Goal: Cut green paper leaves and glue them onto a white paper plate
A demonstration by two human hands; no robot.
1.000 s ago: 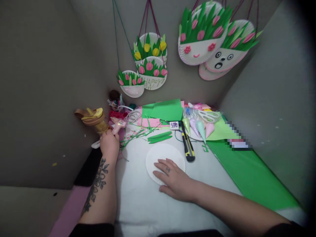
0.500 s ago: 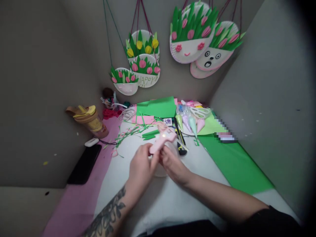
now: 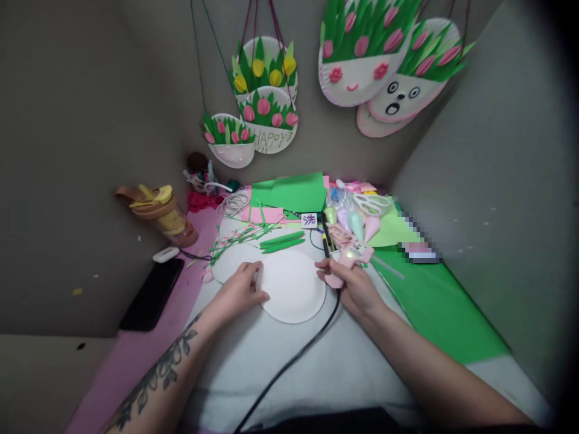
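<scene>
In the middle of the table lies a round white paper plate [image 3: 294, 286]. My left hand [image 3: 237, 290] holds its left edge, with the thumb over the rim. A pink hot glue gun [image 3: 349, 258] is gripped in my right hand [image 3: 359, 292], just past the plate's right edge. A clear glue stick [image 3: 389, 266] pokes out of its back end, and its black cord [image 3: 289, 363] runs down toward the front edge. Just behind the plate are green paper leaves [image 3: 283, 242]. A yellow and black utility knife [image 3: 326, 244] lies left of the glue gun.
Green and pink paper scraps [image 3: 239, 236] are strewn behind my left hand. At left stand a lidded cup [image 3: 169, 220] and a black phone [image 3: 151, 295]. White scissors [image 3: 371, 204], piping bags [image 3: 356, 224] and green paper [image 3: 443, 313] lie right. Decorated plates [image 3: 271, 135] hang on the wall.
My hands have moved apart from over the plate. The glue gun has shifted right in my right hand, while my left hand has come down to the plate's left edge. The view has tilted slightly.
</scene>
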